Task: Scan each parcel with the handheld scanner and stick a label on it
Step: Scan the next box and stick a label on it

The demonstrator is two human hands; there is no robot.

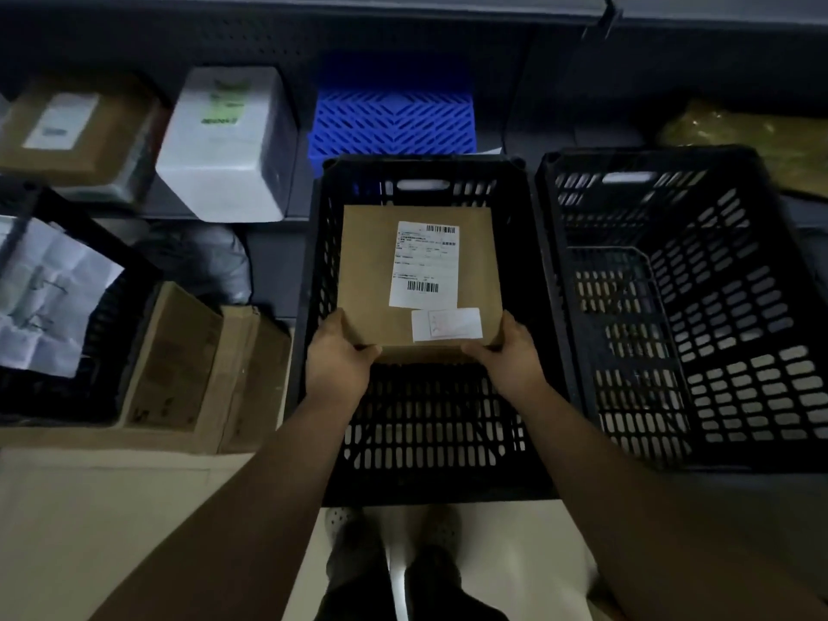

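Evidently light and stiff, the parcel [372, 280], a flat cardboard box wearing 2 labels [425, 264], is down in the middle crate [421, 165], its 2 near corners clasped by the left hand [338, 358] and right hand [511, 354], sensible holds since rigid edges shouldn't buckle.

pale floor [515, 540], dark grey shelving [224, 38]

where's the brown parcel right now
In the head view the brown parcel is centre frame, in the opening of the middle black crate, its near corners gripped by the left hand and right hand.
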